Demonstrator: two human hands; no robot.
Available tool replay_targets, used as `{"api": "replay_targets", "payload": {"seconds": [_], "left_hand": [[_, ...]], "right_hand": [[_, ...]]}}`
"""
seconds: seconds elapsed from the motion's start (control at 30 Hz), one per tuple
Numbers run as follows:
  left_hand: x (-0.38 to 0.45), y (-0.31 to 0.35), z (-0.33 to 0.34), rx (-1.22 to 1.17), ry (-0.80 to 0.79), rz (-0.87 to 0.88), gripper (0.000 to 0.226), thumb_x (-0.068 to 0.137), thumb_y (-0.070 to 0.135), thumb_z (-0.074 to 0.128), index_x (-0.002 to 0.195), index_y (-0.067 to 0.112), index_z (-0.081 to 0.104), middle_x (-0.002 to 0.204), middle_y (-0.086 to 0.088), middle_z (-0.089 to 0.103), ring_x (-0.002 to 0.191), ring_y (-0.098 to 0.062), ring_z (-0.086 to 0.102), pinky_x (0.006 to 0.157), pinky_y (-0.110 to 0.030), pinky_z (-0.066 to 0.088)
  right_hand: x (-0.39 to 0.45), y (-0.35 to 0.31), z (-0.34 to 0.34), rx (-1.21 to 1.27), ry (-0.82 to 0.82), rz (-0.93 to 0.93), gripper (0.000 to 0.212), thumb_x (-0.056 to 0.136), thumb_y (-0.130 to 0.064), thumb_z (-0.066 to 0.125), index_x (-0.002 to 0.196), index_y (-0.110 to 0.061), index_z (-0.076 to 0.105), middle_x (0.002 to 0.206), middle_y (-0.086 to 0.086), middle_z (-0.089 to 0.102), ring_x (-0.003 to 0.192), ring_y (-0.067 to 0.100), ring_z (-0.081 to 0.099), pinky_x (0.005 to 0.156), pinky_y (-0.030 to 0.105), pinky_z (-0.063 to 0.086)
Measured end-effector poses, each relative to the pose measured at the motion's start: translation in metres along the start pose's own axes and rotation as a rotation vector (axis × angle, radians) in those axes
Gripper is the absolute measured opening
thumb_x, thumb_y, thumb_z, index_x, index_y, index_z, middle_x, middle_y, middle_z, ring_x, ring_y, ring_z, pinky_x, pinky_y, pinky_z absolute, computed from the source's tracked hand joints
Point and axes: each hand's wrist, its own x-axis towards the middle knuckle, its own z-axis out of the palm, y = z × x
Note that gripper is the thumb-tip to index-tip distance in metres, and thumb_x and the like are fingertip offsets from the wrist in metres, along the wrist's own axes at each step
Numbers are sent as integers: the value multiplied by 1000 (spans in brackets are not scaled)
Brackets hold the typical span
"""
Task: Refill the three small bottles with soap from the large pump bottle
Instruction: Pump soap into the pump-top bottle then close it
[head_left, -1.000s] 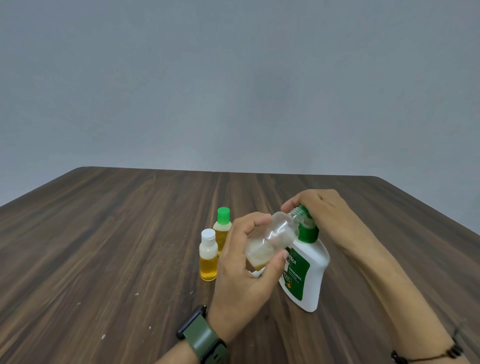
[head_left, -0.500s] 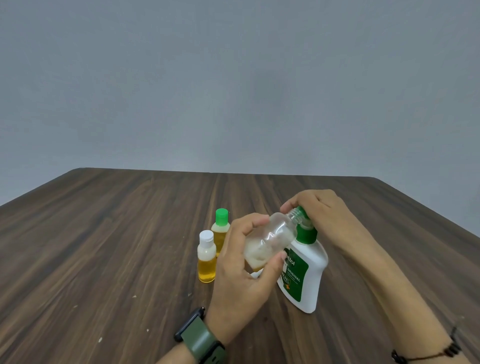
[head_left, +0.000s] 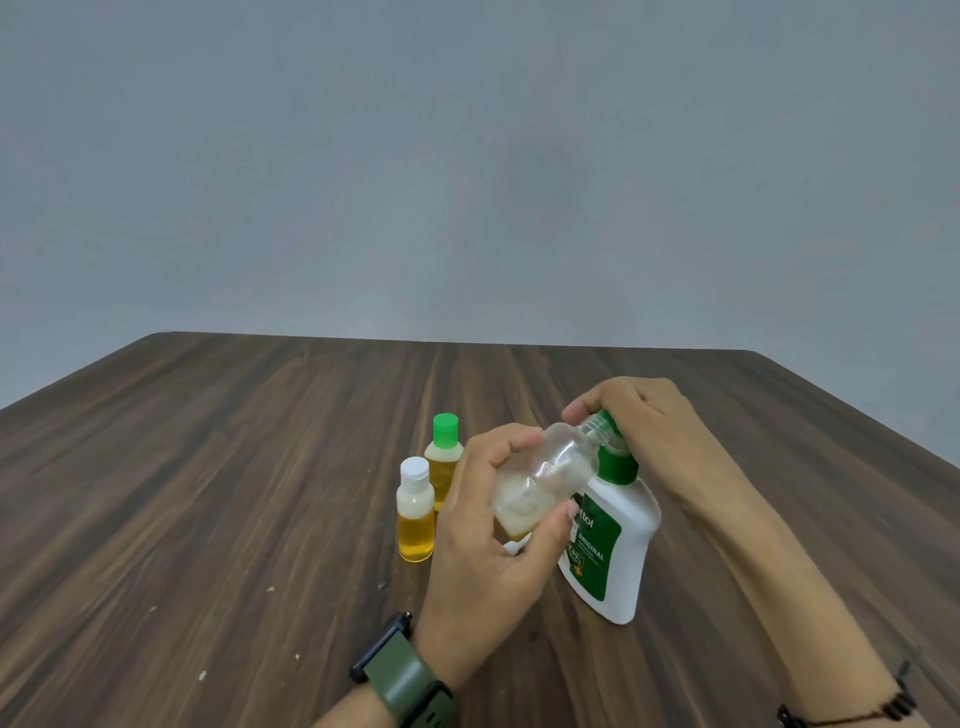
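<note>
Wooden table (head_left: 218, 493): dark brown grain, carrying every item listed here.

Large pump bottle (head_left: 621, 561): white body, green label and green collar, standing on the table directly beneath the right hand's grip and leaning a little.

Right hand (head_left: 636, 423): lying over the green pump head, fingers curling down round it and covering most of it. How hard it is pressing cannot be told.

Left hand (head_left: 485, 535): gripping the clear small bottle, thumb closing on the near side and fingers wrapping the far side. A green-strapped watch (head_left: 402, 675) is sitting on this wrist.

Clear small bottle (head_left: 545, 475): uncapped, tilting inside the left hand's grip with its threaded neck pointing up toward the pump nozzle under the right hand; pale soap is pooling in its lower end.

White-capped small bottle (head_left: 415, 509): standing upright just left of the left hand's grip, holding amber liquid.

Green-capped small bottle (head_left: 444, 457): standing just behind the white-capped one, also left of that grip, holding amber liquid.
</note>
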Motion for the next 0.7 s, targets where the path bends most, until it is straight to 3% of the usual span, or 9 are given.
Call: {"api": "replay_targets", "payload": {"seconds": [0.13,0.4,0.57,0.7], "left_hand": [[-2,-1,3,26,-2,14,43,76,25,65,115,26,48,112,18,52,102,-14,57,81,-25,51],[1,0,0,-12,3,-9,42,76,27,65,115,27,49,113,13,55,104,-21,57,82,-29,52],[-2,0,3,22,-2,15,43,76,24,65,115,27,48,112,21,52,103,-10,56,81,-21,49],[0,0,1,-12,2,17,43,76,24,66,116,25,49,113,14,54,103,-18,57,81,-29,52]], "right_hand": [[-5,8,2,45,19,15,35,91,-14,38,78,-13,70,76,7,68,64,14,58,57,25,41],[1,-1,-1,-7,-19,-7,34,91,-14,40,79,-7,71,79,6,68,69,14,58,62,26,44],[-4,8,2,29,20,10,35,91,-15,39,77,-12,71,74,4,68,64,13,57,58,27,43],[-2,-2,-4,-31,-12,-19,35,91,-15,39,77,-11,71,79,4,69,72,16,60,65,29,45]]}}
